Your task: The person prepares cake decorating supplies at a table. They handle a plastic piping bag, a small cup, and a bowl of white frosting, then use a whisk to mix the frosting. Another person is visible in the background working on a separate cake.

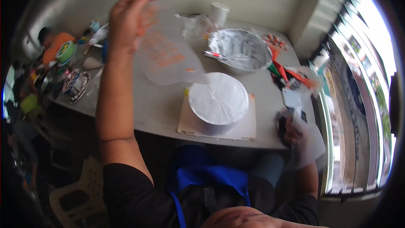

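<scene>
My left hand is raised high over the table, its fingers gripping a translucent sheet that bears orange piped writing. The sheet hangs down to the right, and its lower tip overlaps the rim of a round white-iced cake in this view; I cannot tell whether they touch. Beneath the cake lies a square pale board. My right hand is low by the table's right edge, next to a dark object. A second translucent sheet partly covers that hand, and blur hides its grip.
Behind the cake stands a large foil-like bowl smeared with white, a red-and-white handled tool across its rim. Piping bags and a white scraper lie to the right. A person is farther left; louvred windows border the right.
</scene>
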A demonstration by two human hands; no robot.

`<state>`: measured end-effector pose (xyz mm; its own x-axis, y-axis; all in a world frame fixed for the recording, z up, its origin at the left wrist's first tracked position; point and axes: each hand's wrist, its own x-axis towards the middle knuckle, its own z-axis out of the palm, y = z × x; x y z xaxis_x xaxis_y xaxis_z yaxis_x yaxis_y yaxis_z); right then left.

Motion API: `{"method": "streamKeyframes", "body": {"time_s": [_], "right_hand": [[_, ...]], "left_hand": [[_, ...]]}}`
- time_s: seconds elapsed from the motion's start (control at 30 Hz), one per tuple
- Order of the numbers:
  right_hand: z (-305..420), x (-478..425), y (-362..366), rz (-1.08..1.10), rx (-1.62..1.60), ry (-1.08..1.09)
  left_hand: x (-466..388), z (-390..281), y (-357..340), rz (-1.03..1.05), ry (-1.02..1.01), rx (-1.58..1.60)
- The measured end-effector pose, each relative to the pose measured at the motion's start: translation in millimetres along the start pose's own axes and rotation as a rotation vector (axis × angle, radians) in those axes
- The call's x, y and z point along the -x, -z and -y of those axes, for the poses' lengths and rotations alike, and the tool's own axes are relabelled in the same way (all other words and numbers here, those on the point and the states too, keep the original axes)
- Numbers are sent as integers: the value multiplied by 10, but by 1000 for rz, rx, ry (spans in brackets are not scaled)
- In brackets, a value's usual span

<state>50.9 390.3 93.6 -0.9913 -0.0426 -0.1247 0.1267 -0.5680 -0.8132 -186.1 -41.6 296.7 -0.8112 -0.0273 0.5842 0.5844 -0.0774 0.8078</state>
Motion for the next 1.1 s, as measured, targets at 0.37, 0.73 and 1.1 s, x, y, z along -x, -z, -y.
{"method": "streamKeyframes", "body": {"time_s": [0.37, 0.73, 1.1], "right_hand": [[-42, -222, 157, 126, 60, -76], [201, 190, 285, -33, 55, 239], [472, 1068, 802, -771, 409, 533]], "left_hand": [[344, -139, 597, 772, -125, 890], [2103, -298, -677, 1582, 729, 1155], [2992, 24, -2206, 1486, 758, 257]]}}
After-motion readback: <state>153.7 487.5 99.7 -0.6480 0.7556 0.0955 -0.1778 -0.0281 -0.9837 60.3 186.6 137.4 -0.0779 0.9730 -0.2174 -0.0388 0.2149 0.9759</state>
